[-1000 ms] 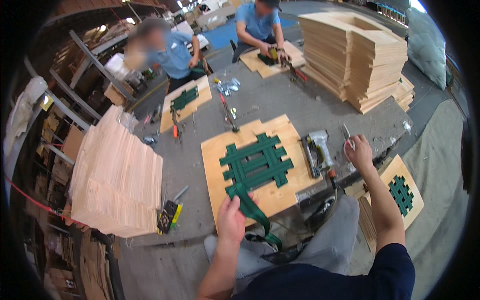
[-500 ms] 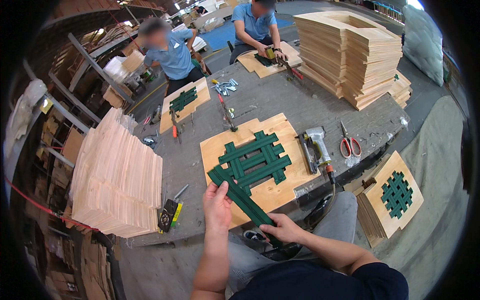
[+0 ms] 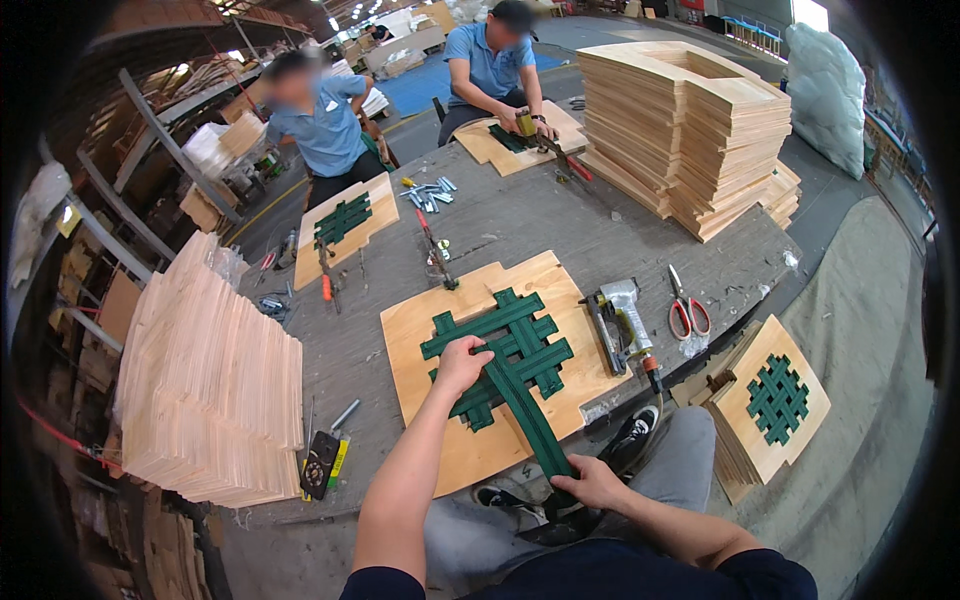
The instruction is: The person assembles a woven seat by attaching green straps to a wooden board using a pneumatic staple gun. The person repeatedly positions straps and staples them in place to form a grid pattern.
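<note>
A length of dark green webbing strap (image 3: 530, 418) runs between my hands. My left hand (image 3: 462, 366) is closed on its far end, over the middle of the woven webbing. My right hand (image 3: 594, 484) pinches the near end beyond the table's front edge, above my lap. Beneath the strap lies a plywood board (image 3: 408, 345) with notched edges. Crossed green webbing strips (image 3: 520, 308) form a lattice on the board's middle; my left hand and the held strap hide part of it.
Right of the board lie a pneumatic staple gun (image 3: 624, 315) and red-handled scissors (image 3: 689, 312). Plywood stacks stand at left (image 3: 215, 385) and far right (image 3: 640, 130). A tape measure (image 3: 320, 464) lies front left; a clamp (image 3: 438, 255) is behind the board. Two co-workers sit across the table.
My left hand has carried the strap's far end up and right over the woven strips. My right hand has shifted slightly right and down, still holding the near end.
</note>
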`<state>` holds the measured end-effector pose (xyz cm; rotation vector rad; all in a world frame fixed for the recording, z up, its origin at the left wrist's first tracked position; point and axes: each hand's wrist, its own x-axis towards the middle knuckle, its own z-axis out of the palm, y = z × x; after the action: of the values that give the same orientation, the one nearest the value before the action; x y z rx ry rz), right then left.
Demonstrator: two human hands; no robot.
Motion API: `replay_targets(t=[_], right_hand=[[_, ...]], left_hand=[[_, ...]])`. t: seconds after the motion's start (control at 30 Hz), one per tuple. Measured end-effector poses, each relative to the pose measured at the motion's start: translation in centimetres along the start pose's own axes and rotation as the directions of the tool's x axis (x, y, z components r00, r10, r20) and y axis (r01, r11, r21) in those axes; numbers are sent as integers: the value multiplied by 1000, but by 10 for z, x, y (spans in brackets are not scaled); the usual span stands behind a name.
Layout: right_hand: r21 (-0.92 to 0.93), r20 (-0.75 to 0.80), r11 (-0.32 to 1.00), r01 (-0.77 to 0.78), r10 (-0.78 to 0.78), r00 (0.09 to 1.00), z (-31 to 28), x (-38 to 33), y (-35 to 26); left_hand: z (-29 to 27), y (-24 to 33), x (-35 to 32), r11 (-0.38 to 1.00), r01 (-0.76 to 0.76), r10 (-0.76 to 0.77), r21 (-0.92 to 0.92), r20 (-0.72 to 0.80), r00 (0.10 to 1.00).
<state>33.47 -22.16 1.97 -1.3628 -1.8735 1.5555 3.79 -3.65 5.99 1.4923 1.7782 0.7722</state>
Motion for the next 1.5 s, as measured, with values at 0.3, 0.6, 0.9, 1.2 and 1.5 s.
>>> replay_targets(t=[0.3,0.6,0.9,1.2,1.5], right_hand=[[510,-80,859,39,2,997,14,96,-76],[959,252,-141,-245,34,967,29,212,-88],[897,227,-383,-219,-24,973,23,254,-88],[943,274,-201,-266,16,962,16,253,-77],[737,-63,675,46,1,998,41,156,-90]], left_hand=[[20,-17,21,967,-143,155,212,-41,987],[11,-17,32,1000,-8,7,19,50,999],[16,-26,49,997,72,-73,-21,-27,997],[19,9,61,837,472,-453,-275,135,881],[-11,-1,74,787,327,-366,-523,30,930]])
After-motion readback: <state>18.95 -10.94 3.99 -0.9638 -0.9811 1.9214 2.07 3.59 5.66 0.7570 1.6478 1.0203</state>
